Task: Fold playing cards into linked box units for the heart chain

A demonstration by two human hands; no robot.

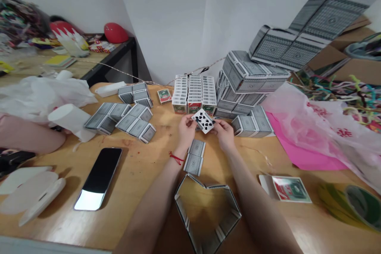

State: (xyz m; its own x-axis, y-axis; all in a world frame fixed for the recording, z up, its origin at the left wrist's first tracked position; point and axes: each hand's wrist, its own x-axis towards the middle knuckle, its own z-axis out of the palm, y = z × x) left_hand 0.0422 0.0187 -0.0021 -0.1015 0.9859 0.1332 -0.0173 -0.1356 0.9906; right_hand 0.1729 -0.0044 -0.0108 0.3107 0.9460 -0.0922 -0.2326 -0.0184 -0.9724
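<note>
Both of my hands pinch one playing card (203, 121), a spade card held face up and tilted above the table. My left hand (187, 129), with a red string at the wrist, grips its left edge. On the opposite edge are the fingers of my right hand (225, 131). Just below them, folded card pieces (195, 158) lie with their grey patterned backs up. Nearer to me, between my forearms, stands a heart-shaped ring of joined cards (235, 206). Directly behind my hands are stacked card boxes (195, 91).
Folded card blocks (136, 122) sit at the left, near a white roll (71, 121) and a phone (98, 178). Taller card structures (253, 71) rise at the right. An opened card box (291, 189) and a tape roll (351, 204) lie at the front right.
</note>
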